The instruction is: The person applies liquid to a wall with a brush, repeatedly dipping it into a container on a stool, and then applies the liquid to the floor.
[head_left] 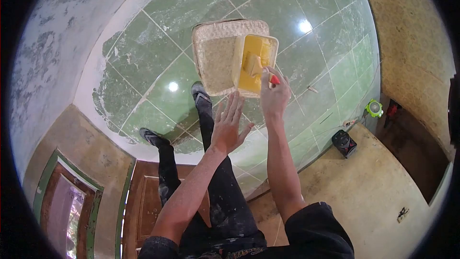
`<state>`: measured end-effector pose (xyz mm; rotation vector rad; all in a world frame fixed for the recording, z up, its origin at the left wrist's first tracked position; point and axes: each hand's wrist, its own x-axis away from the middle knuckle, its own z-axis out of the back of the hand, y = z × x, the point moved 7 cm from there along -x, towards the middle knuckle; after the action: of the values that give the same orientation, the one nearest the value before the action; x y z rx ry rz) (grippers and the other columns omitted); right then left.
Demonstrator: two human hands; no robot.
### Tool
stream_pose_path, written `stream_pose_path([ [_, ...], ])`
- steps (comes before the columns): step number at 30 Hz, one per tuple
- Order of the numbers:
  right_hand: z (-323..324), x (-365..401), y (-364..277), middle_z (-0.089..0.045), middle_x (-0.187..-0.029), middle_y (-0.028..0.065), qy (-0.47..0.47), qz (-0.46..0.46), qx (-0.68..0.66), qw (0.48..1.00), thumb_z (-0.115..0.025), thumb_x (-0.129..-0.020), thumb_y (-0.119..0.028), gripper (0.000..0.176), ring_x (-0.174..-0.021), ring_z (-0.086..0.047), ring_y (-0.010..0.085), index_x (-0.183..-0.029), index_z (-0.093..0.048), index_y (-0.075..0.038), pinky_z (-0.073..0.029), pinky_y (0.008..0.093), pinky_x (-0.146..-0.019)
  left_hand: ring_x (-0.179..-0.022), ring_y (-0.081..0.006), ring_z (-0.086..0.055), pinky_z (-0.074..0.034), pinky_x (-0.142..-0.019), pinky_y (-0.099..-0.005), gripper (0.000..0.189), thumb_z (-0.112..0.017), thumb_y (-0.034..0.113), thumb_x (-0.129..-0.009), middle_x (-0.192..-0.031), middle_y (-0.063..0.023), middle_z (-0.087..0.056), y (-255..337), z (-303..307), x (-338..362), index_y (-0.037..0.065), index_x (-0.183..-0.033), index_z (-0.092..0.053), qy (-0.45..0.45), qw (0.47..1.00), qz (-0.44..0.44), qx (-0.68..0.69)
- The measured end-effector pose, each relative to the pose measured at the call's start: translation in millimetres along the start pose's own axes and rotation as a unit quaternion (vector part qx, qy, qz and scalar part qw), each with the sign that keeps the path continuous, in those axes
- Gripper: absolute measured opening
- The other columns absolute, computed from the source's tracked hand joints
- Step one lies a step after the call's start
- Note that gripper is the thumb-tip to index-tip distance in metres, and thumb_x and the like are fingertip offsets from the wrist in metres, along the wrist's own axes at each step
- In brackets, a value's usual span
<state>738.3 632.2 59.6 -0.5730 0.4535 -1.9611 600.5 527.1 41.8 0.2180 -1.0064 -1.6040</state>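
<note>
My right hand (275, 93) is closed around the handle of a paintbrush (256, 68) with a red handle end. The bristles sit in yellow paint inside a pale rectangular tub (235, 62). Fingers stretched out and thumb apart, my left hand (228, 125) holds nothing; its fingertips are right at the tub's near edge. Under the tub is a cream woven-textured basket or box (215, 62) with rounded corners, which shows mainly to the left of the tub.
Green tile floor (167, 43) with white smears surrounds the box. My sandalled feet (201, 93) are beside it at the left. A black speaker-like box (344, 144) and a lime-green round device (373, 108) stand by the right wall. A wooden door (148, 201) is at lower left.
</note>
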Motion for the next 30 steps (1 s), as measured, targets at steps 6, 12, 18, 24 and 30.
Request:
stream_pose_path([
  [6, 29.8, 23.3, -9.3, -0.07, -0.095, 0.0099, 0.01, -0.033, -0.017, 0.999, -0.065, -0.091, -0.019, 0.019, -0.086, -0.062, 0.0245, -0.104, -0.071, -0.007, -0.049, 0.0355, -0.079, -0.147, -0.0317, -0.016, -0.013, -0.118, -0.0516, 0.077, -0.052, 0.045, -0.095, -0.158, -0.0133, -0.021, -2.0, 4.0, -1.7, 0.005, -0.152, -0.019, -0.01, 1.0, 0.0, -0.02],
  [12, 31.6, 72.7, 26.6, -0.07, -0.099, 0.0096, 0.033, 0.008, -0.077, 0.996, -0.063, -0.091, -0.01, 0.02, -0.088, -0.061, 0.0236, -0.109, -0.069, -0.006, -0.049, 0.0351, -0.08, -0.148, -0.0276, -0.016, -0.011, -0.119, -0.0515, 0.067, -0.045, 0.04, -0.098, -0.158, -0.0073, -0.026, -3.8, -5.3, -3.3, 0.008, -0.152, -0.022, -0.021, 0.996, 0.014, -0.088],
  [18, 41.3, 86.2, 22.6, -0.068, -0.103, 0.0113, 0.041, 0.021, -0.059, 0.997, -0.059, -0.094, -0.007, 0.019, -0.091, -0.064, 0.0193, -0.11, -0.067, -0.003, -0.049, 0.0307, -0.082, -0.148, -0.0276, -0.016, -0.01, -0.119, -0.0522, 0.06, -0.04, 0.033, -0.1, -0.158, -0.0051, -0.025, -5.0, -7.2, -0.5, 0.009, -0.152, -0.025, -0.024, 0.993, 0.019, -0.113],
  [24, 46.5, 88.1, 25.1, -0.068, -0.104, 0.0118, 0.048, 0.012, -0.081, 0.995, -0.057, -0.094, -0.006, 0.019, -0.094, -0.064, 0.0201, -0.111, -0.067, -0.003, -0.049, 0.0311, -0.083, -0.148, -0.0276, -0.016, -0.009, -0.119, -0.0527, 0.06, -0.042, 0.025, -0.097, -0.158, -0.0048, -0.025, -6.7, -10.3, 1.0, 0.009, -0.153, -0.024, -0.018, 0.993, 0.022, -0.113],
  [30, 41.2, 87.1, 19.9, -0.069, -0.099, 0.011, 0.055, 0.038, -0.102, 0.992, -0.062, -0.089, -0.003, 0.02, -0.087, -0.063, 0.0256, -0.109, -0.067, -0.004, -0.049, 0.0345, -0.08, -0.148, -0.0281, -0.017, -0.01, -0.119, -0.054, 0.072, -0.051, 0.017, -0.089, -0.16, -0.0029, -0.021, -8.7, -11.4, 1.6, 0.013, -0.154, -0.02, -0.039, 0.99, 0.029, -0.133],
])
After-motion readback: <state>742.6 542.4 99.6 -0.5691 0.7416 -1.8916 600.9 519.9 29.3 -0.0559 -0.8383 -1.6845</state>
